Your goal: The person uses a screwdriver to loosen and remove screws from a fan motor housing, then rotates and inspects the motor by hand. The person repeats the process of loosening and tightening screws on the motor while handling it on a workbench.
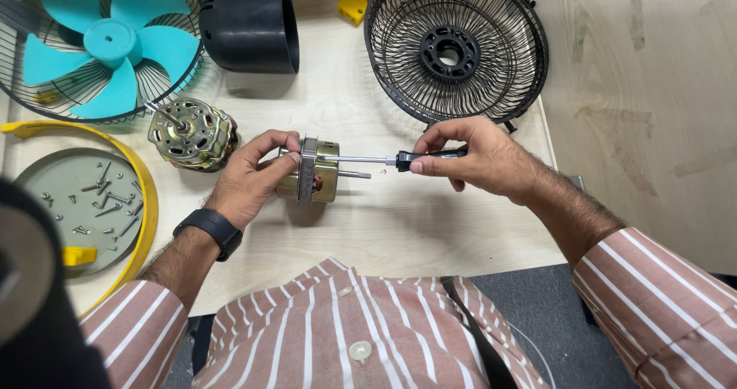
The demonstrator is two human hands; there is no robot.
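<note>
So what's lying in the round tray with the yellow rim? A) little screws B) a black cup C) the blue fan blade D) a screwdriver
A: the round tray at the left holds scattered little screws, while the blue fan blade sits in a wire guard and the screwdriver is in the right hand.

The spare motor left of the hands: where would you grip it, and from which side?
Grip the spare motor across its round slotted body, coming from above. It lies clear on the table, shaft pointing up-left toward the fan blade; the thin shaft gives poor hold. The left hand is nearest.
</note>
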